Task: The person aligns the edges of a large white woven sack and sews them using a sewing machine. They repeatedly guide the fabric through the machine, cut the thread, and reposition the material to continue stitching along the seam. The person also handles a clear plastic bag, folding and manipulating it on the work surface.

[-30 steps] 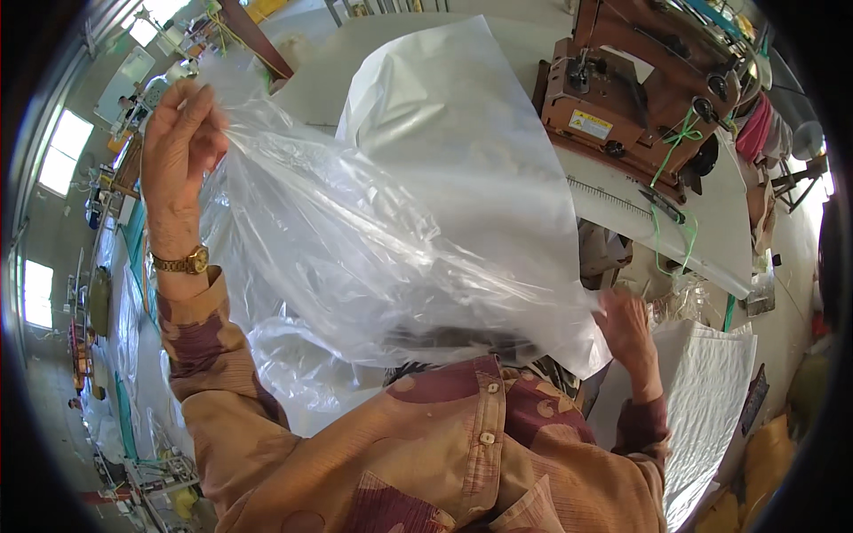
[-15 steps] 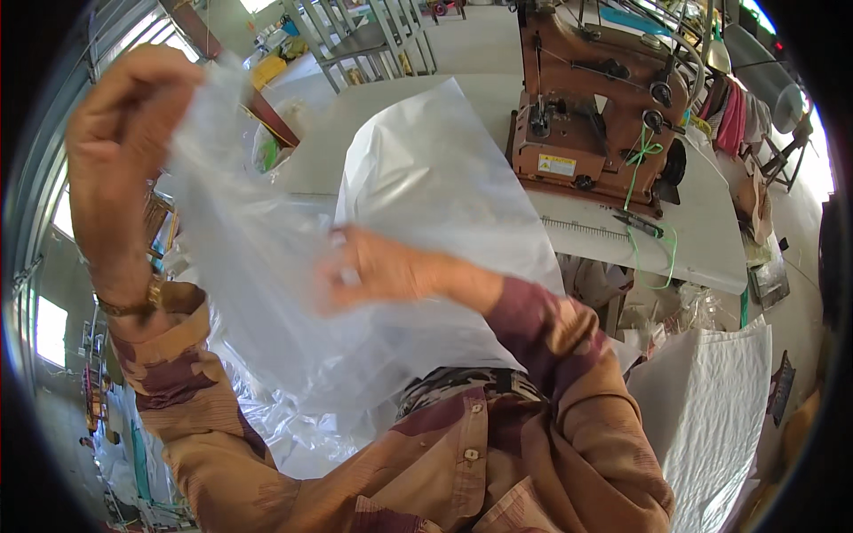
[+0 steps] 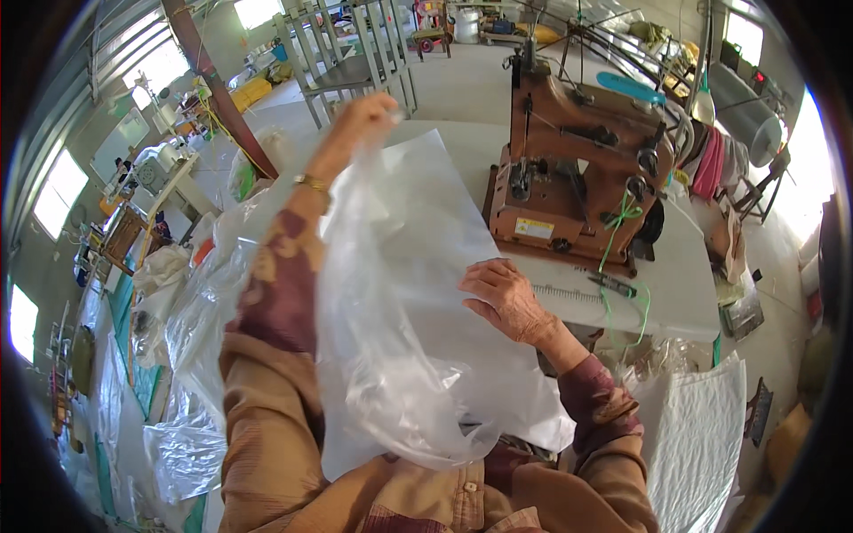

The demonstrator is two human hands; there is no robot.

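Observation:
High over the far edge of the table, my left hand [image 3: 362, 120] is closed on the gathered edge of a clear plastic liner bag [image 3: 369, 302]. The liner hangs down from it toward my lap, crumpled and cloudy. Beneath lies a smooth, white, flat plastic bag [image 3: 444, 200], its far end a pointed corner on the tabletop. Over the right side of this white bag is my right hand [image 3: 506, 300], palm down, fingers loosely bent and apart from the thumb, holding nothing. Whether it presses on the bag I cannot tell.
A brown sewing machine [image 3: 577, 186] stands at the right of the white table [image 3: 684, 275]. Near it lie thread snips [image 3: 613, 284], green cord [image 3: 641, 324] and a ruler strip [image 3: 564, 293]. White folded bags [image 3: 689, 435] stand lower right; clear plastic [image 3: 191, 355] heaps at left. A grey chair [image 3: 351, 67] stands beyond.
My left hand has swung rightward and away from me, drawing the clear liner over the white bag. My right hand has moved off the liner to the right. The view has shifted too.

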